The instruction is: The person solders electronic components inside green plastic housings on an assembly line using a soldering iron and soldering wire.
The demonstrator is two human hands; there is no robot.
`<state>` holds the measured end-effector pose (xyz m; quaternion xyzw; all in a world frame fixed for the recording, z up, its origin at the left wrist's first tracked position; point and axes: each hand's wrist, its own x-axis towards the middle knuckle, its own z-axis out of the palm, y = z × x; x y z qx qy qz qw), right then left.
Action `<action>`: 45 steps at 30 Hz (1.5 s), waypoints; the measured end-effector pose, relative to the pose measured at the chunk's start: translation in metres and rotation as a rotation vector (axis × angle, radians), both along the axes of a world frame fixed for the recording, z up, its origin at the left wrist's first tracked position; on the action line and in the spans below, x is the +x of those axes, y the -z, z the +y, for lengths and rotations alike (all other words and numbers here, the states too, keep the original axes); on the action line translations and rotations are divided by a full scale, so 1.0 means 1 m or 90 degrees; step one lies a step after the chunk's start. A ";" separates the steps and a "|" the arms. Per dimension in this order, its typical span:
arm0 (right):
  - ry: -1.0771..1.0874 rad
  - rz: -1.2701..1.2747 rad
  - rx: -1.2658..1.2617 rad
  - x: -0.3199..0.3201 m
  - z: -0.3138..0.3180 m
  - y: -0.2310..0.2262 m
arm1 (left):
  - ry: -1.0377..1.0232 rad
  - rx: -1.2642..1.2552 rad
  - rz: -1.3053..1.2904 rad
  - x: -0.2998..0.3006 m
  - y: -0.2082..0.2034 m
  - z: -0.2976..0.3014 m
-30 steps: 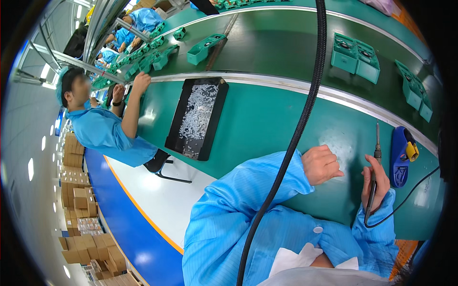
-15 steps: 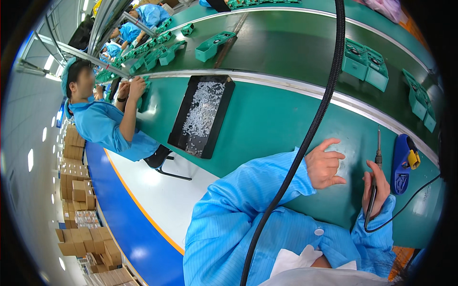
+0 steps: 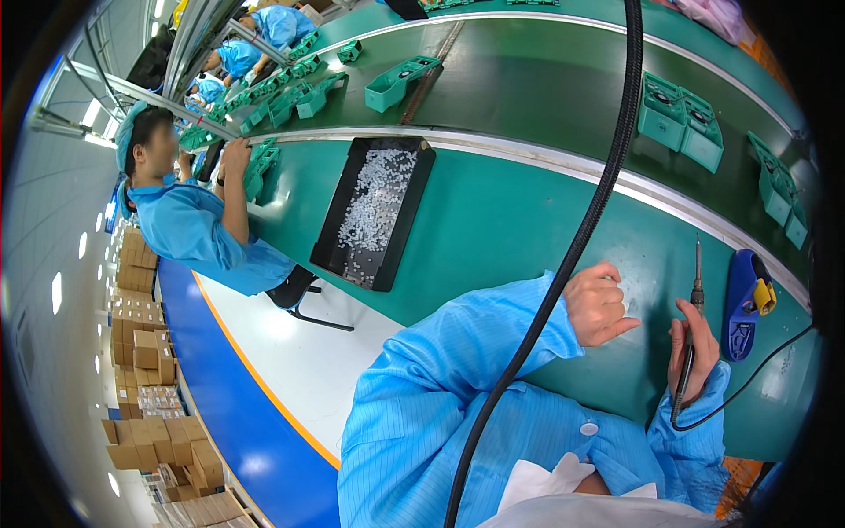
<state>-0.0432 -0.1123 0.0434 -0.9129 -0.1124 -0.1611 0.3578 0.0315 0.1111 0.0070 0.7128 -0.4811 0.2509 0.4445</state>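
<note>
My left hand (image 3: pixel 600 305) hovers over the green worktop (image 3: pixel 493 211) with nothing visible in it. Its fingers are loosely curled and the thumb stands apart. A soldering iron (image 3: pixel 697 286) is held in my right hand (image 3: pixel 701 350), its metal tip pointing up and away from me. The fingers lie along the dark handle, and a black cord trails from its lower end. Right beside it stands a blue soldering iron stand (image 3: pixel 739 304) with a yellow part (image 3: pixel 764 297) on its side.
A black tray (image 3: pixel 407 224) of small whitish pieces sits left on the worktop. Beyond a metal rail, green housings (image 3: pixel 679 121) rest on a conveyor (image 3: pixel 528 79). A thick black braided cable (image 3: pixel 563 275) crosses before me. One person (image 3: pixel 189 224) works at the left; cartons (image 3: pixel 167 444) are stacked behind.
My left fingers have curled in, while the thumb stays out. The right hand and soldering iron are nearly still. At the left, the other person's hands have shifted near a green housing.
</note>
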 end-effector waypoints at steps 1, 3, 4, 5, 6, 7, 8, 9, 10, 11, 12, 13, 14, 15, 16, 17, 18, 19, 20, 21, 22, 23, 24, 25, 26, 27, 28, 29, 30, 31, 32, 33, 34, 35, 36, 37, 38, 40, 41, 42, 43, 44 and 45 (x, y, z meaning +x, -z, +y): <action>0.001 0.001 0.001 0.000 0.000 0.001 | 0.000 0.001 0.004 0.000 0.000 0.000; -0.001 -0.008 0.001 0.000 0.001 0.002 | -0.001 0.002 0.008 -0.001 -0.001 0.002; -0.001 -0.008 0.001 0.000 0.002 0.002 | -0.004 0.011 0.009 -0.001 0.000 0.003; -0.003 -0.009 0.001 0.000 0.002 0.002 | -0.008 0.018 0.010 -0.002 0.000 0.003; -0.005 -0.010 0.001 0.000 0.002 0.001 | -0.008 0.018 0.010 -0.002 0.000 0.003; -0.005 -0.010 0.001 0.000 0.002 0.000 | -0.009 0.020 0.010 -0.002 -0.001 0.003; -0.007 -0.010 -0.001 0.000 0.003 -0.001 | -0.010 0.022 0.010 -0.002 -0.002 0.003; -0.009 -0.010 -0.003 0.000 0.003 -0.002 | -0.009 0.021 0.010 -0.002 -0.004 0.003; -0.008 -0.009 -0.004 -0.001 0.003 -0.001 | -0.015 0.027 0.006 -0.002 -0.005 0.004; -0.009 -0.013 -0.003 0.000 0.003 0.000 | -0.021 0.034 0.000 -0.002 -0.007 0.004; -0.011 -0.017 -0.003 0.000 0.003 0.001 | -0.021 0.035 0.000 -0.002 -0.008 0.005; -0.011 -0.018 -0.003 0.000 0.003 0.001 | -0.030 0.042 0.000 -0.002 -0.009 0.006; -0.010 -0.015 -0.005 0.000 0.004 0.000 | -0.038 0.050 0.001 -0.002 -0.010 0.006; -0.009 -0.012 -0.006 0.000 0.004 0.000 | -0.038 0.050 0.001 -0.002 -0.010 0.006; -0.009 -0.012 -0.006 0.000 0.004 0.000 | -0.045 0.063 0.010 -0.002 -0.010 0.006; -0.010 -0.014 -0.003 0.000 0.004 0.000 | -0.051 0.076 0.019 -0.003 -0.010 0.006; -0.010 -0.016 0.000 0.000 0.005 0.000 | -0.049 0.075 0.019 -0.003 -0.009 0.006; -0.009 -0.017 -0.001 0.001 0.005 -0.001 | -0.062 0.088 0.028 -0.004 -0.008 0.005; -0.007 -0.016 -0.003 0.000 0.005 0.000 | -0.074 0.103 0.038 -0.004 -0.006 0.005; -0.005 -0.016 -0.005 0.001 0.006 -0.001 | -0.073 0.103 0.038 -0.004 -0.003 0.004; -0.004 -0.017 -0.005 0.001 0.006 0.000 | -0.074 0.101 0.029 -0.002 0.000 0.004; -0.005 -0.022 -0.012 0.002 0.007 -0.001 | -0.072 0.099 0.020 -0.001 0.001 0.004; -0.006 -0.028 -0.019 0.002 0.007 -0.002 | -0.069 0.098 0.019 -0.001 0.002 0.006; -0.003 -0.029 -0.020 0.002 0.008 -0.003 | -0.074 0.120 0.024 -0.001 0.002 0.009; -0.009 -0.019 -0.015 0.003 0.009 -0.005 | -0.077 0.141 0.028 0.001 -0.002 0.010; -0.014 -0.008 -0.011 0.003 0.009 -0.006 | -0.072 0.139 0.026 0.004 -0.006 0.013; -0.009 -0.010 -0.013 0.004 0.009 -0.007 | -0.088 0.138 0.052 0.008 -0.011 0.017; -0.015 -0.024 -0.011 0.005 0.009 -0.005 | -0.106 0.139 0.077 0.014 -0.019 0.022; -0.018 -0.036 -0.010 0.004 0.009 -0.005 | -0.130 0.169 0.092 0.022 -0.029 0.030; -0.011 -0.035 -0.011 0.004 0.007 -0.004 | -0.155 0.199 0.107 0.033 -0.038 0.041; -0.016 -0.047 -0.022 0.003 0.006 -0.004 | -0.181 0.183 0.094 0.046 -0.046 0.053; -0.026 -0.062 -0.028 0.004 0.007 -0.004 | -0.215 0.170 0.079 0.057 -0.056 0.068; -0.022 -0.062 -0.027 0.005 0.007 -0.003 | -0.261 0.227 0.073 0.069 -0.071 0.085; -0.029 -0.065 -0.022 0.006 0.008 -0.003 | -0.312 0.238 0.091 0.081 -0.079 0.101; -0.031 -0.066 -0.019 0.005 0.008 -0.002 | -0.354 0.282 0.065 0.099 -0.086 0.118; -0.025 -0.066 -0.019 0.005 0.008 -0.004 | -0.408 0.326 0.021 0.115 -0.090 0.140; -0.030 -0.065 -0.019 0.005 0.008 -0.004 | -0.446 0.371 0.027 0.137 -0.092 0.167; -0.035 -0.067 -0.017 0.006 0.010 -0.004 | -0.542 0.398 0.122 0.171 -0.097 0.214; -0.039 -0.073 -0.018 0.007 0.010 -0.004 | -0.582 0.438 0.153 0.186 -0.100 0.232; -0.048 -0.083 -0.018 0.008 0.011 -0.004 | -0.639 0.458 0.177 0.201 -0.096 0.257; -0.044 -0.084 -0.018 0.009 0.011 -0.004 | -0.693 0.510 0.218 0.216 -0.091 0.275; -0.050 -0.088 -0.024 0.010 0.010 -0.002 | -0.689 0.510 0.215 0.231 -0.085 0.291; -0.056 -0.091 -0.031 0.012 0.010 -0.001 | -0.733 0.560 0.266 0.246 -0.078 0.304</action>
